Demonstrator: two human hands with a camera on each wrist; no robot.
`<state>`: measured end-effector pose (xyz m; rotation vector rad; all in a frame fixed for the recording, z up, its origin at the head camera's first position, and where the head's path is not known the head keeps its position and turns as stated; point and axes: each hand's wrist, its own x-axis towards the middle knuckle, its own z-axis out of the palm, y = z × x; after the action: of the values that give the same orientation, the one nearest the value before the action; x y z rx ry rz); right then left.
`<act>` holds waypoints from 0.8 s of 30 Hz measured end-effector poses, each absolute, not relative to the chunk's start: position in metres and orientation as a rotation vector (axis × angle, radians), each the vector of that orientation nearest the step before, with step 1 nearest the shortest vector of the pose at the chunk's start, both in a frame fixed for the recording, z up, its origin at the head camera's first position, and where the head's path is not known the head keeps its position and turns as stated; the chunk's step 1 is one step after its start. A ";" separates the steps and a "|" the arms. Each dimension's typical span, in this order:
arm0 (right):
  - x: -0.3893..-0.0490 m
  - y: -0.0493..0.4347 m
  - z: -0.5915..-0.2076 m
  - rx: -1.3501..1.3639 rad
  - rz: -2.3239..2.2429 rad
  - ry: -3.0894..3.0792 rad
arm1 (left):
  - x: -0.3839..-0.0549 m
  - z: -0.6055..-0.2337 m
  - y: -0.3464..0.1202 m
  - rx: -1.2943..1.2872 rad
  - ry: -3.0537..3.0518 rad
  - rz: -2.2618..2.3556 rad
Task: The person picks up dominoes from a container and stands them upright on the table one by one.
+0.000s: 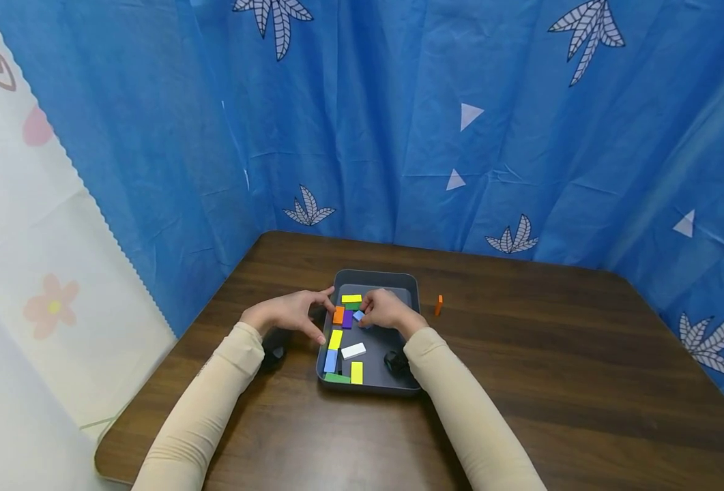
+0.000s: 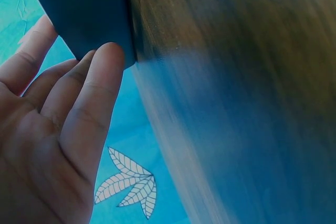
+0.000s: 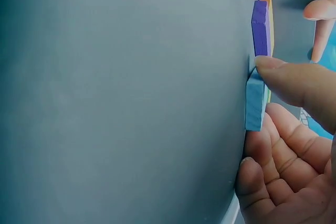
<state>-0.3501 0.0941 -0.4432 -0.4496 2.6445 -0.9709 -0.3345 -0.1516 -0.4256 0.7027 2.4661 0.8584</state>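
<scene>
With our right hand [image 1: 387, 311], we pinch the light-blue block [image 3: 254, 103] (presumably for fine control) inside the tray [image 1: 377, 278], just beside the purple block [image 1: 347, 319]. Our left hand [image 1: 291, 312], spread and gripping nothing, stands at the tray's left wall, perhaps to steady it.

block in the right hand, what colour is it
The block is light blue, showing best in the right wrist view.
</scene>
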 end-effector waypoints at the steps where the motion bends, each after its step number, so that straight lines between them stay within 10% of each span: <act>1: -0.350 0.094 -0.443 -0.448 -0.970 2.647 | -0.334 -0.425 -0.152 0.699 2.467 0.860; 24: -0.349 0.100 -0.441 -0.534 -0.950 2.611 | -0.335 -0.429 -0.152 0.690 2.449 0.908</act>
<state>-0.3486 0.0998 -0.4412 -0.5340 2.6114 -0.9505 -0.3354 -0.1517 -0.4290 0.6898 2.4486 0.9078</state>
